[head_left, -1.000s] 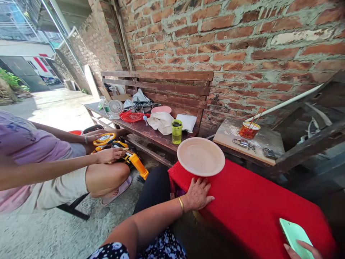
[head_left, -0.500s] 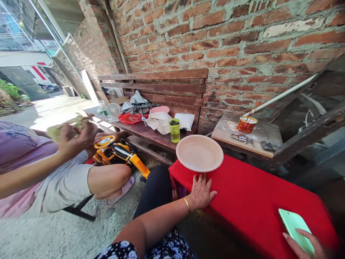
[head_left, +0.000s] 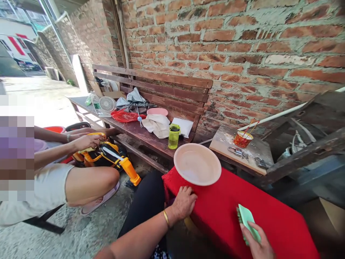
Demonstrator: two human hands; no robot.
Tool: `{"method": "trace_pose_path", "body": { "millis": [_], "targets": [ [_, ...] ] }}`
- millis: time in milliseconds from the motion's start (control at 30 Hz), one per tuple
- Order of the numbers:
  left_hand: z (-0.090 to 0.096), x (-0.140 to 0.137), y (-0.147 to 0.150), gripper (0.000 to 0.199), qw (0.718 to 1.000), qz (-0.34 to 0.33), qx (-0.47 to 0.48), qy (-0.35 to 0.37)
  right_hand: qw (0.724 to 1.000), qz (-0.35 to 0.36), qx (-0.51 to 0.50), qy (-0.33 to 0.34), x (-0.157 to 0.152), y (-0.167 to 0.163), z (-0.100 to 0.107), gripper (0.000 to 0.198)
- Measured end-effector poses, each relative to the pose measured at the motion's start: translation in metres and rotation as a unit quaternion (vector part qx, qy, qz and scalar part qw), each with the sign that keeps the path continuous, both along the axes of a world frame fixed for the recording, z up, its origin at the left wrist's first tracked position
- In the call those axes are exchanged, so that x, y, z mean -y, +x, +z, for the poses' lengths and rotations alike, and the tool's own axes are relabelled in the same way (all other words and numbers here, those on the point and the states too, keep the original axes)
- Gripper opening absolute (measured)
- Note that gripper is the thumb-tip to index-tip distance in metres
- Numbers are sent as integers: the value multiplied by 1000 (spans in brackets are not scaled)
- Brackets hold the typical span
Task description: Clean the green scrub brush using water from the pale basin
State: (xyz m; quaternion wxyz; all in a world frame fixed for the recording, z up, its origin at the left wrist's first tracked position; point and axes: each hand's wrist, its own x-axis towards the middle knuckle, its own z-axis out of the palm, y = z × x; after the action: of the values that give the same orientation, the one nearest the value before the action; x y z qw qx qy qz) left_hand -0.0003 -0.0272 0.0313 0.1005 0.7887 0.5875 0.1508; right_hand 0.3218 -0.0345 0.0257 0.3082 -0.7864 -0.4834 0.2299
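My right hand (head_left: 257,242) grips a mint-green scrubbing brush (head_left: 249,220) by its back, fingers closed on its sides. The brush is tilted, with its bristles showing along the left edge, over or against the red cloth (head_left: 264,203); whether they touch I cannot tell. My left hand (head_left: 185,203) rests on the cloth near its left edge, fingers loosely bent and holding nothing. Just beyond its fingertips stands a pale pink basin (head_left: 198,163) that seems to hold shallow water.
A yellow-green water bottle (head_left: 174,136) stands on a wooden bench (head_left: 134,131) with bags, a small fan (head_left: 107,104) and a red plastic bag (head_left: 126,116). At right, a board (head_left: 223,138) bears a cup and padlocks. On the left, another person sits, hands on an orange toy vehicle (head_left: 129,171).
My right hand has brought the brush left and inward, tipping it so the bristles show. My left hand has drawn back slightly, fingers more bent. The other person's hands have lowered to the toy.
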Motion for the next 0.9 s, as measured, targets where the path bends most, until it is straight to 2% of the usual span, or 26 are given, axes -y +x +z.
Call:
{"method": "trace_pose_path", "body": {
  "millis": [100, 200, 300, 367, 467, 533, 600, 667, 833, 900],
  "targets": [
    [2, -6, -8, 22, 1000, 10, 21, -15, 998, 42, -42, -25, -13, -62, 10, 71],
    [2, -10, -6, 20, 999, 3, 28, -26, 999, 54, 0, -3, -29, -106, 12, 73],
    [1, -15, -5, 20, 998, 5, 46, -33, 996, 71, 58, -11, -38, -137, 15, 64],
    [0, -19, -6, 19, 997, 0, 62, -38, 988, 85, 119, -51, -40, -156, 22, 58],
    [1, -23, -7, 20, 996, -11, 79, -46, 962, 100, 220, -131, -38, -179, 38, 55],
    [4, -24, -8, 21, 995, -15, 81, -53, 948, 109, 252, -164, -37, -186, 48, 52],
    [9, -24, -9, 22, 995, -17, 77, -61, 943, 117, 257, -175, -34, -179, 55, 47],
    [15, -23, -10, 22, 995, -20, 75, -66, 945, 106, 254, -179, -30, -154, 57, 41],
    [21, -22, -12, 21, 993, -32, 81, -80, 952, -30, 246, -180, -6, -60, 54, 48],
    [19, -21, -10, 20, 993, -34, 80, -75, 952, -57, 250, -165, 4, -50, 52, 53]
  ]
}}
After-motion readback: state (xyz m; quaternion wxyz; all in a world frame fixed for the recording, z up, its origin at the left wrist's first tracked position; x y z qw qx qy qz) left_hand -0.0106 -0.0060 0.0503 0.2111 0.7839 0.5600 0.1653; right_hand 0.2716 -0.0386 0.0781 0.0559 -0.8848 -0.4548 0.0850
